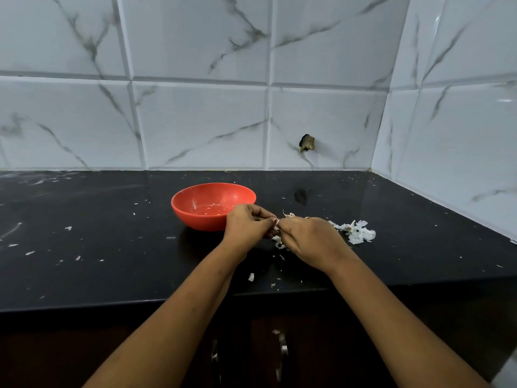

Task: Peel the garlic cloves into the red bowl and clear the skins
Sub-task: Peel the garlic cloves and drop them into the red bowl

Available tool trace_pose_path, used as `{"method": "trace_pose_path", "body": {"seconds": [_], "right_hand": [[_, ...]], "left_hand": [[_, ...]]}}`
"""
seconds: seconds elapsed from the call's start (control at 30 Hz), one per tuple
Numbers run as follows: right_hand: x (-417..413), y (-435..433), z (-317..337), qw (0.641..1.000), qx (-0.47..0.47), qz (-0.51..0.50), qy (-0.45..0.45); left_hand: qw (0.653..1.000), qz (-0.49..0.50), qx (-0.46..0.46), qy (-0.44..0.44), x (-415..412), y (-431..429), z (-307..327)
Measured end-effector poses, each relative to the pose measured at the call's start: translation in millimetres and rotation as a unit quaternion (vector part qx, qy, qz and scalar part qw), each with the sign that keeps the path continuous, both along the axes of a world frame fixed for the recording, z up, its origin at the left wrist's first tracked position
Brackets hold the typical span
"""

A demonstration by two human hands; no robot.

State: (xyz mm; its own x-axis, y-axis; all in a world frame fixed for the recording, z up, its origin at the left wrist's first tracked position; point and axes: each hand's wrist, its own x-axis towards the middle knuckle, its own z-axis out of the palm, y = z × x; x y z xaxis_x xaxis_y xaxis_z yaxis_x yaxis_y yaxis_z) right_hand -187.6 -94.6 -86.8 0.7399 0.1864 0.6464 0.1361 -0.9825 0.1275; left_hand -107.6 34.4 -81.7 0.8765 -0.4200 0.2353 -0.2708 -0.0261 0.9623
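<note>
1. The left hand (pixel 247 223) and the right hand (pixel 307 238) met above the black counter (pixel 112 247), just to the right of the red bowl (pixel 195 219).
2. Both hands had their fingers curled inward, fingertips facing each other, and together pinched a small garlic clove (pixel 276 220).
3. Only a pale, pinkish sliver of the clove showed in the narrow gap between the fingertips; how much skin it carried could not be told.
4. The clove was held off the counter, near the bowl's right rim but outside the bowl.
5. The left hand's knuckles overlapped the bowl's right edge in view; whether they touched it could not be told.
6. The bowl sat upright on the counter, with a few small pale pieces (pixel 210 210) on its floor; they were too small to make out as cloves or scraps.
7. A heap of white skins (pixel 359 232) lay on the counter just right of the right hand, close to its knuckles.
8. More loose peel (pixel 278 242) lay directly below the two hands, and small flecks were scattered across the counter to the left and along its front edge.
9. White marble-patterned wall tiles (pixel 195 121) rose behind the counter, with a dark hole (pixel 307 143) in one tile above and behind the hands.
10. Two metal cabinet handles (pixel 283 347) showed below the counter, between the forearms.
</note>
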Motion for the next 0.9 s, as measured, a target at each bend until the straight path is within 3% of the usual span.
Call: {"method": "trace_pose_path", "body": {"seconds": [0.23,0.5,0.9], "right_hand": [[-2.4,-0.5,1.7,0.987,0.151,0.032,0.049],[-0.3,-5.1,-1.8,0.932,0.345,0.065,0.091],[-3.0,-6.4,-1.3,0.955,0.266,0.040,0.126]], "left_hand": [[0.999,-0.037,-0.028,-0.015,-5.3,0.5,2.3],[0.994,-0.026,-0.026,-0.104,-6.7,-0.2,1.6],[0.992,-0.009,-0.022,-0.122,-2.7,-0.8,-1.6]]}}
